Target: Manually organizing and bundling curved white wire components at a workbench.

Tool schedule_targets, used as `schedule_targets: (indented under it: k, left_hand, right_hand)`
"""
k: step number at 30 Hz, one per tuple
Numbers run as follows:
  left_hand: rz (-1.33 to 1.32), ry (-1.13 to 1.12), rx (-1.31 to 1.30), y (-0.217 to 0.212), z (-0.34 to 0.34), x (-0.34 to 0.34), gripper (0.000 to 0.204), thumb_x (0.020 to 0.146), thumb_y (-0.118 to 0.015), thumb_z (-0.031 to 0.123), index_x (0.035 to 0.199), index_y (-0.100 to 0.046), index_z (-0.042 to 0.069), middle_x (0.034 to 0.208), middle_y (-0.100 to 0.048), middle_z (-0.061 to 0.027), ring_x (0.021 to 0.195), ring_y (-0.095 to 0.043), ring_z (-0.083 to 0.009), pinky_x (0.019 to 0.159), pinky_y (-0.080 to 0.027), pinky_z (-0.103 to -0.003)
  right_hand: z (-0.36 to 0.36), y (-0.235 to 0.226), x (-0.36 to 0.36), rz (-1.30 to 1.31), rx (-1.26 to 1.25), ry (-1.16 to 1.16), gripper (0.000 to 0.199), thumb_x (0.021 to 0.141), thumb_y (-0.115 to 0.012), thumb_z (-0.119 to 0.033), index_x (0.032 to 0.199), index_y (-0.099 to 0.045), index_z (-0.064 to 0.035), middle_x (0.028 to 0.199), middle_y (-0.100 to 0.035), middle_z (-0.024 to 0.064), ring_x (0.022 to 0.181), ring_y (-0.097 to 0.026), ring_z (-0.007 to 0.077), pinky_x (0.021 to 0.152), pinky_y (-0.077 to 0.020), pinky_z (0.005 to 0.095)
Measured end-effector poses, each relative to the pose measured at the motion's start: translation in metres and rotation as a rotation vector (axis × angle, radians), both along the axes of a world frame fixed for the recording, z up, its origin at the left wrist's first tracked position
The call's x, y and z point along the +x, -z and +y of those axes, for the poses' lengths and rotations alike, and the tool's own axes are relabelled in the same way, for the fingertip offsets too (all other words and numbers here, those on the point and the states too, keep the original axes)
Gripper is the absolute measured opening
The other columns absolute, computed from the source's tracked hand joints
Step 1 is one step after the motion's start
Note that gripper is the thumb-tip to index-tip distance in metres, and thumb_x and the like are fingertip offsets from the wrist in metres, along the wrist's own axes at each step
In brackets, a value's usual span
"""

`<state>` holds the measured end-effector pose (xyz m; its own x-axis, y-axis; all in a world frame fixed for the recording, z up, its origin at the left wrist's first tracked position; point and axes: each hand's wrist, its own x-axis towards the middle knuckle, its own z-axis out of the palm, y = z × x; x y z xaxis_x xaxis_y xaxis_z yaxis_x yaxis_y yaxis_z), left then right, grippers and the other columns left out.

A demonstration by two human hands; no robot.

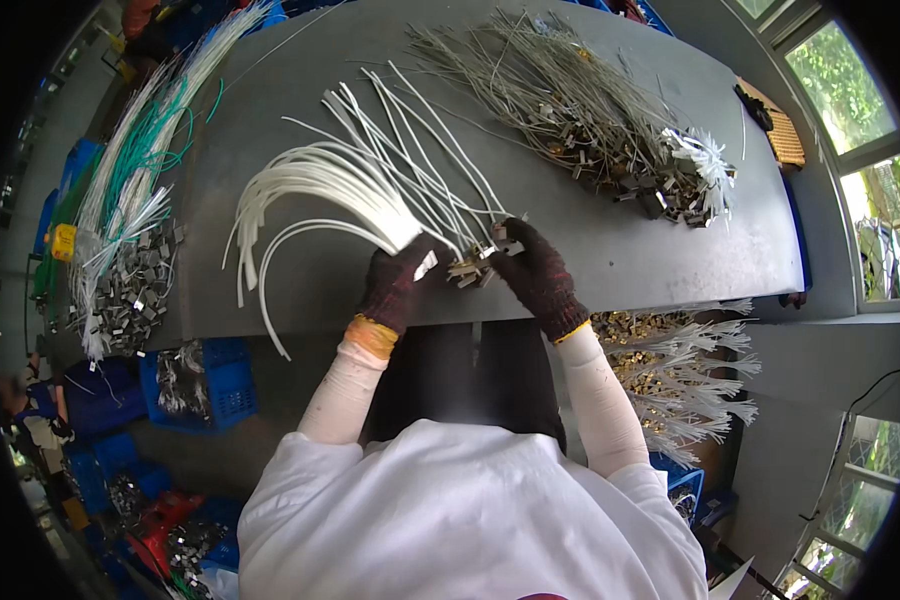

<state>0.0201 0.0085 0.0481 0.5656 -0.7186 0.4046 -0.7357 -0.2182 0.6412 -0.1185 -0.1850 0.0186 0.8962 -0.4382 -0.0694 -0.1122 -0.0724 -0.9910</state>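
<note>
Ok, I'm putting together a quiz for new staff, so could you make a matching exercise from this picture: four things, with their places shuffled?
Things
1. White strand bundle
2. Grey wire heap
3. Blue crate
4. Right hand

Places
A. Below table level, to the person's left
B. Gloved, at the small metal pieces
C. In the left hand
D. On the far right part of the table

Pairs: 1-C, 2-D, 3-A, 4-B

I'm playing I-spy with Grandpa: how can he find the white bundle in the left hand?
Find the big grey table, then the dark-gloved left hand at its near edge. That hand holds the white bundle, which, unlike the grey strands farther right, curves leftward like a fountain.
</note>
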Motion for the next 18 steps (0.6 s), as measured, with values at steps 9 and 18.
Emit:
schedule_targets:
  k: [9, 18]
  left_hand:
    - [1.429, -0.127, -0.231, 0.008, -0.015, 0.029, 0.015, 0.092, -0.069, 0.020, 0.096, -0.066, 0.006, 0.093, -0.070, -0.0061, 0.084, -0.069, -0.0172, 0.068, -0.059, -0.032]
    - [1.381, -0.270, -0.243, -0.005, -0.013, 0.022, 0.026, 0.096, -0.067, 0.031, 0.099, -0.068, 0.005, 0.077, -0.061, -0.0021, 0.069, -0.062, -0.0110, 0.060, -0.052, -0.026]
  right_hand:
    - [-0.130, -0.001, 0.059, 0.464, -1.128, 0.337, 0.048, 0.085, -0.060, -0.011, 0.133, -0.054, -0.0133, 0.129, -0.058, 0.0187, 0.108, -0.061, 0.0450, 0.091, -0.0496, 0.0508]
    - [-0.126, 0.001, 0.060, 0.732, -1.144, 0.090, 0.018, 0.091, -0.056, -0.012, 0.107, -0.064, -0.0083, 0.120, -0.061, 0.0173, 0.106, -0.064, 0.0394, 0.086, -0.0544, 0.0468]
